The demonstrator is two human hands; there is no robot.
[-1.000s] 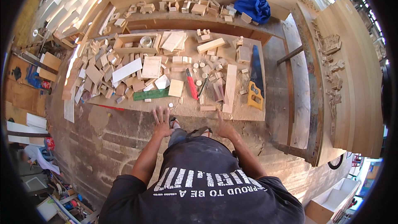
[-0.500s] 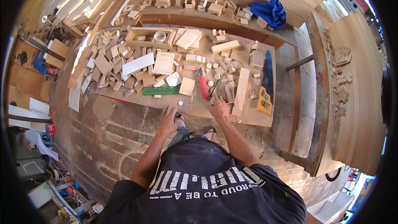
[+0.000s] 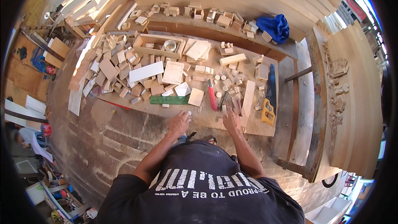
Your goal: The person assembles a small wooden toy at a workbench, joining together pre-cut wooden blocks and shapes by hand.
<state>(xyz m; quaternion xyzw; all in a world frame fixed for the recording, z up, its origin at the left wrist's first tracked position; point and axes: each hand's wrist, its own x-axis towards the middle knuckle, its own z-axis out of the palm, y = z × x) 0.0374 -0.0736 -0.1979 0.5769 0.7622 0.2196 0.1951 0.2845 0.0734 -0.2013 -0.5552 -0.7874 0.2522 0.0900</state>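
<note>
My left hand (image 3: 178, 123) is at the front edge of the wooden worktable (image 3: 203, 118), its fingers closed around a small white round piece (image 3: 189, 113). My right hand (image 3: 232, 121), at the same edge, pinches a small light wooden block (image 3: 224, 109). Just beyond that hand lie a red-handled tool (image 3: 212, 95) and a thin dark pencil-like stick (image 3: 223, 98). A long pale wooden strip (image 3: 248, 103) lies to its right. Between my hands and the pile, a green ruler-like strip (image 3: 169, 100) lies beside a square wooden piece (image 3: 196, 97).
Wood offcuts (image 3: 120, 66) heap on the table's left, by an open wooden box (image 3: 141, 40) holding a glass jar (image 3: 169, 46). A yellow-handled handsaw (image 3: 268, 112) lies at the right edge. Behind, a shelf carries small wooden toy vehicles (image 3: 171, 11) and a blue cloth (image 3: 274, 28).
The view has shifted slightly. My left hand has moved forward onto the small white piece. My right hand has drawn back from the pencil-like stick and now holds a small block.
</note>
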